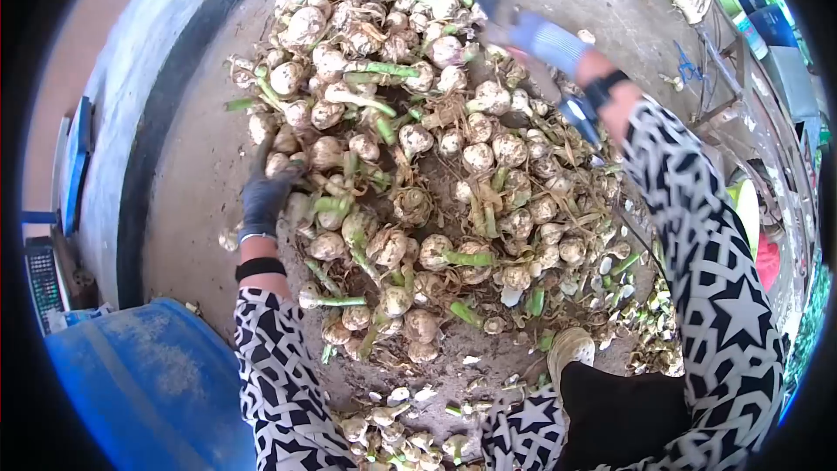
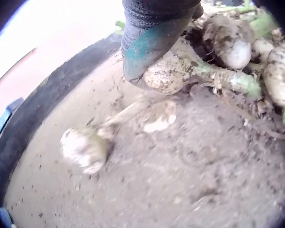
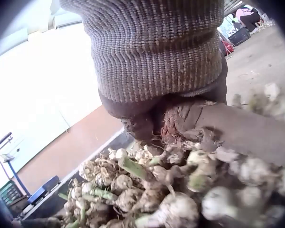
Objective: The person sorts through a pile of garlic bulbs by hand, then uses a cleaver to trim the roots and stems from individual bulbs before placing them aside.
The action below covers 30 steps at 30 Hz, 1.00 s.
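Note:
Many dirty garlic bulbs, several with cut green stems, lie heaped on the concrete floor. At the pile's left edge is my left hand in a dark glove, its fingers spread among the bulbs. In the left wrist view the glove's green-stained digit lies against a stemmed bulb. My right hand, gloved with a pale knit cuff, is over the far right of the pile, blurred. It grips a corded tool with a blue-and-dark end; the tool's grey-brown body slants out of the fingers. The tool's front is hidden.
A blue barrel stands at the lower left, beside a low curved wall. Trimmed scraps and small bulbs lie near the shoe. Metal framing lines the right. A lone bulb lies left of the pile.

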Motion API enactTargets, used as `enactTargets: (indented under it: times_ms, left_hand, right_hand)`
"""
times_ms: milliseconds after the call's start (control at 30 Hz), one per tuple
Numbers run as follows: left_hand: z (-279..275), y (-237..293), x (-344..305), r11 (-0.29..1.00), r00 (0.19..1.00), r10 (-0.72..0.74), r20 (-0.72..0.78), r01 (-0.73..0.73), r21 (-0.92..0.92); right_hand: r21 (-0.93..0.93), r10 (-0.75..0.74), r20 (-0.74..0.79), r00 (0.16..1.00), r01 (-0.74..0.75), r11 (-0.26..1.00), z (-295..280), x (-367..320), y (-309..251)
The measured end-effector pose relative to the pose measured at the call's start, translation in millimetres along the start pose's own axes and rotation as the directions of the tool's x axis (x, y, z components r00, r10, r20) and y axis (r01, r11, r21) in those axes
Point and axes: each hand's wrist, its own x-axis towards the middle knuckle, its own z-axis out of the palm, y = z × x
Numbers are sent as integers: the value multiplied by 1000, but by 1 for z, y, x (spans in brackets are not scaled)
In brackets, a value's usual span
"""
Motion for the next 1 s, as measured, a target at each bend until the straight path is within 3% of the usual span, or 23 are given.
enactTargets:
  times_ms: [33,67,133,167,200,233,267,300,333,367,433,467,567,600,667,700,733,767,833,867,933,967,1000]
  left_hand:
    - [4,-7,-2,973,997,-63,38,70,-219]
    - [8,-14,-5,995,1000,1,-9,-2,-98]
    - [20,-42,-12,986,980,133,145,-146,83]
    - [31,2,-41,997,986,-50,158,60,-57]
    - [40,50,-67,948,958,-214,191,251,-197]
    - [52,33,-72,1000,994,-28,109,27,7]
    - [62,12,-83,958,985,158,69,-170,230]
    - [65,19,-97,892,981,159,106,-189,411]
    - [68,36,-111,905,987,76,139,-127,406]
    - [75,38,-125,907,983,119,139,-165,388]
    - [88,43,-156,896,967,162,195,-227,383]
    - [98,52,-167,882,948,177,266,-272,385]
    - [139,100,-207,825,790,147,596,-430,367]
    - [158,89,-222,835,724,275,633,-506,216]
    - [176,124,-243,757,690,385,613,-616,218]
    - [172,128,-242,756,687,377,620,-615,222]
    - [165,130,-237,898,703,382,600,-437,-60]
    - [160,129,-229,916,717,380,584,-205,-345]
    - [136,111,-194,850,771,511,379,-390,-353]
    - [124,94,-181,846,898,416,145,-324,-423]
    - [71,78,-133,943,948,315,-54,-319,-96]
    - [48,56,-105,976,962,213,-170,-216,-1]
    - [28,61,-77,970,944,231,-236,-206,129]
  right_hand:
    - [105,-13,70,997,6,994,13,12,-15]
    - [399,-110,125,986,51,915,40,34,-14]
    - [35,-106,158,982,102,994,60,2,-62]
    - [-213,-136,165,977,170,962,84,44,-47]
    - [-158,38,218,975,-3,988,82,16,-57]
    - [-77,-110,210,971,129,989,92,-3,-42]
    - [-182,-116,206,972,155,971,87,-28,-42]
    - [-222,-96,227,969,148,964,91,-39,-31]
    - [-147,32,240,970,4,989,90,-68,-30]
    - [-210,-52,196,979,94,973,100,-72,-3]
    - [-351,53,389,920,94,932,90,-116,-10]
    - [-426,-140,313,939,271,863,118,-120,29]
    - [-303,-175,443,879,331,894,110,-197,45]
    - [-291,-119,497,860,294,910,108,-212,52]
    - [-176,-171,554,815,315,933,98,-231,70]
    - [3,-351,437,828,389,921,100,-237,93]
    - [168,-497,282,821,468,868,98,-241,99]
    - [171,-485,277,830,454,875,87,-243,104]
    - [23,-85,397,914,83,996,37,-253,80]
    - [17,-73,389,918,72,997,35,-253,94]
    - [-181,-237,-4,972,232,956,34,-253,124]
    - [-281,-93,52,994,104,954,26,-261,127]
    - [-286,-95,39,995,102,953,27,-267,141]
